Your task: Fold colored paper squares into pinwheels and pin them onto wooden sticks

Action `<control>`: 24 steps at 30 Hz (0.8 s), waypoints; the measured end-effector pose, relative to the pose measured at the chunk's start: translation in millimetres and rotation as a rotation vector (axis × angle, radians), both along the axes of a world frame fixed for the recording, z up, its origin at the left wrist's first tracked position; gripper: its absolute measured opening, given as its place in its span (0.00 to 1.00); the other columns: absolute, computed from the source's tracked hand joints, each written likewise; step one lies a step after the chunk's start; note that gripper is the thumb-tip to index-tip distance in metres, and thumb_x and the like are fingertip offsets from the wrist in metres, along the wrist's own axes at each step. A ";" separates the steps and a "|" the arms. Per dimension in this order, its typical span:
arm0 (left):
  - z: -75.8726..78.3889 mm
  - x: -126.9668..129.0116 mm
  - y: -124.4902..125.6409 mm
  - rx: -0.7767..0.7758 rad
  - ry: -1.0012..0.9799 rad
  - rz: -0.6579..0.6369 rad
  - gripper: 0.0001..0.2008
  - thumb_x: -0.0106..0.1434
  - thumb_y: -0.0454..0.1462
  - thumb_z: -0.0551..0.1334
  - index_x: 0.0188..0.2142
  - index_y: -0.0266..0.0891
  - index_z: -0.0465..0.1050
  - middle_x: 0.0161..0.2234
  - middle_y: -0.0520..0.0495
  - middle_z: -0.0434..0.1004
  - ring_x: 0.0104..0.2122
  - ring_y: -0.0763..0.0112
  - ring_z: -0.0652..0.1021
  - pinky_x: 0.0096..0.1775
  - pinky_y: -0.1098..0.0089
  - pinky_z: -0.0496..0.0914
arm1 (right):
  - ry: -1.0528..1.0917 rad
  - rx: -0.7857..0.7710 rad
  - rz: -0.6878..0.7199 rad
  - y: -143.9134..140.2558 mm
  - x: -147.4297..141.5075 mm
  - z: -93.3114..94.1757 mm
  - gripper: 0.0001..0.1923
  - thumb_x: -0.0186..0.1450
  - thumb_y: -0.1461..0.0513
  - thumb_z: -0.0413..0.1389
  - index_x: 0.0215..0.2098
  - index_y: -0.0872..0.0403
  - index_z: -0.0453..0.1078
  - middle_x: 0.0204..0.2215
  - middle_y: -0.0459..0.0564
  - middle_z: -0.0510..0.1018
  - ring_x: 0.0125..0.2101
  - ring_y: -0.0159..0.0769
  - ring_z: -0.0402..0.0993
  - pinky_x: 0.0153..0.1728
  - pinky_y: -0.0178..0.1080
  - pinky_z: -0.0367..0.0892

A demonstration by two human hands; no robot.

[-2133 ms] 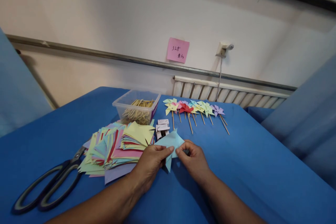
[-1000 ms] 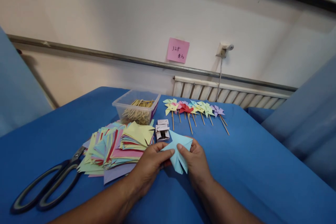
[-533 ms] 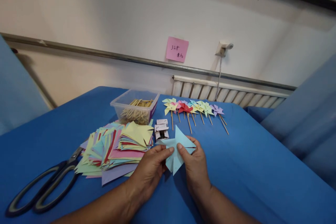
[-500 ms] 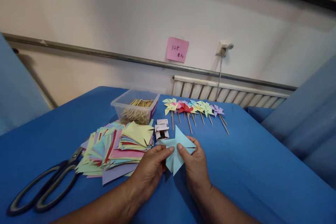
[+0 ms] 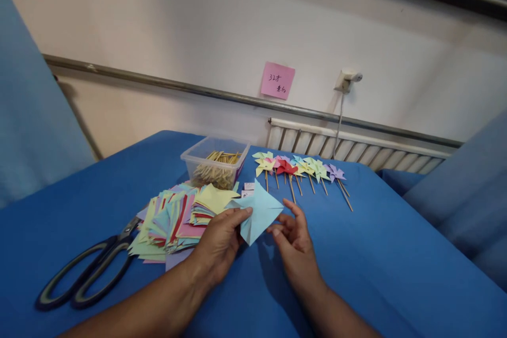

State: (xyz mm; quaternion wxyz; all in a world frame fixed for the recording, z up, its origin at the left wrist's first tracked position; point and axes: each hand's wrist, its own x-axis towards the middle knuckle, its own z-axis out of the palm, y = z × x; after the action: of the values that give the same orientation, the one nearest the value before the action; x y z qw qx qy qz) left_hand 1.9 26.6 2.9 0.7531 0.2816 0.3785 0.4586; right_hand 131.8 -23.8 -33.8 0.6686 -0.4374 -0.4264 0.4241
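Note:
A light blue paper square [image 5: 263,210] with slits from its corners is pinched in my left hand [image 5: 222,240], the thumb pressing near its middle. Its left part is folded in and the right corner lies flat. My right hand [image 5: 295,243] is just right of the paper, fingers apart and curved, holding nothing; whether a fingertip touches the underside I cannot tell. Behind my left hand lies a pile of coloured paper squares [image 5: 174,222]. Partly hidden behind the blue paper stands a small white box [image 5: 248,187].
Large scissors [image 5: 99,261] lie at the left beside the pile. A clear plastic tub [image 5: 216,161] of thin wooden sticks stands behind it. Several finished pinwheels on sticks [image 5: 297,168] lie in a row at the back of the blue-covered table [image 5: 376,248].
My right hand has let go of the blue paper and opened. The paper's right side, folded in before, now lies flatter. The whole view has shifted slightly.

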 end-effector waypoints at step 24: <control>-11.0 4.1 -3.1 -0.029 0.016 -0.073 0.05 0.52 0.34 0.65 0.27 0.35 0.70 0.23 0.50 0.74 0.24 0.72 0.74 0.30 0.71 0.68 | -0.200 -0.020 0.111 0.0 8.0 -9.5 0.09 0.58 0.65 0.53 0.37 0.54 0.70 0.28 0.46 0.72 0.28 0.33 0.67 0.32 0.34 0.61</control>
State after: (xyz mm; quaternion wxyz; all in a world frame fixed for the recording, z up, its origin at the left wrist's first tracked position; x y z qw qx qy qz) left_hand 6.0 23.5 -8.1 0.7704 0.2880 0.3805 0.4228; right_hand 139.8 -23.8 -43.4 0.5937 -0.4599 -0.5104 0.4189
